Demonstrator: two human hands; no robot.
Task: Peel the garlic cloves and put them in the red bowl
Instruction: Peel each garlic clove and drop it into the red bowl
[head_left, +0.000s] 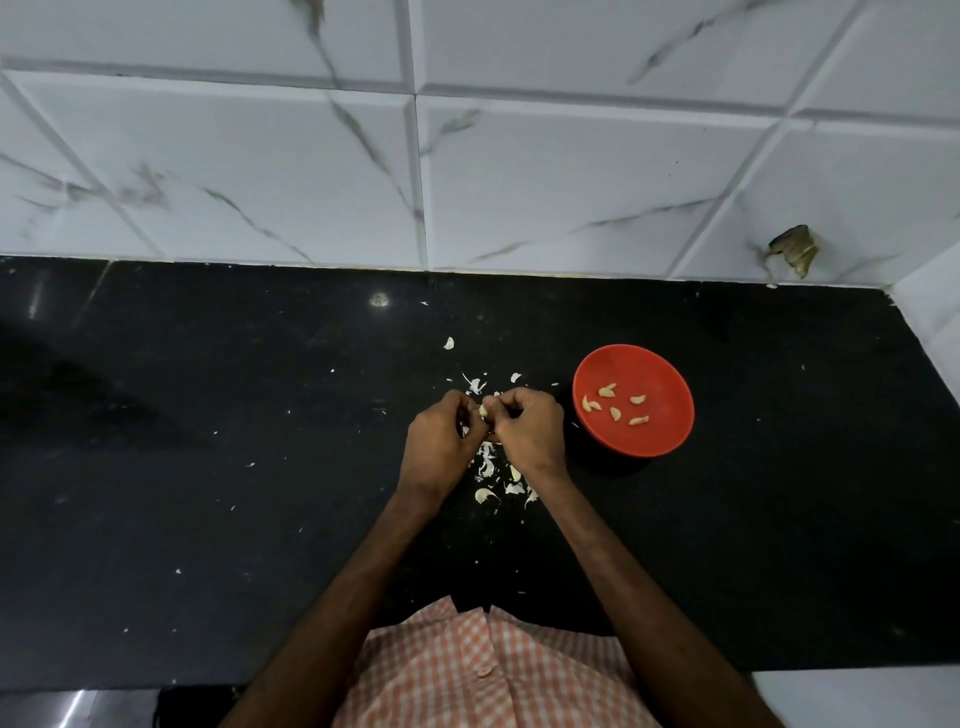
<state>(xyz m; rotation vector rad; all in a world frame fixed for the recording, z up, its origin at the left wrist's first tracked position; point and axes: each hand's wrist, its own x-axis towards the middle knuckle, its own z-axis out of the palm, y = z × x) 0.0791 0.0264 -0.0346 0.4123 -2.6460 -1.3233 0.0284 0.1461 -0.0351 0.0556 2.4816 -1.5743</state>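
While curled fingers (511, 400) of the left hand (441, 441) and right hand (530, 431) pinch a garlic clove (483, 410), it seems light, firm and slippery, best held by its ends.

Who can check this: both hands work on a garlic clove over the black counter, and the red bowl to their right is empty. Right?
Wrong: the red bowl is not empty; the head view shows five peeled cloves in it. The left hand and right hand do work on a garlic clove over the black counter.
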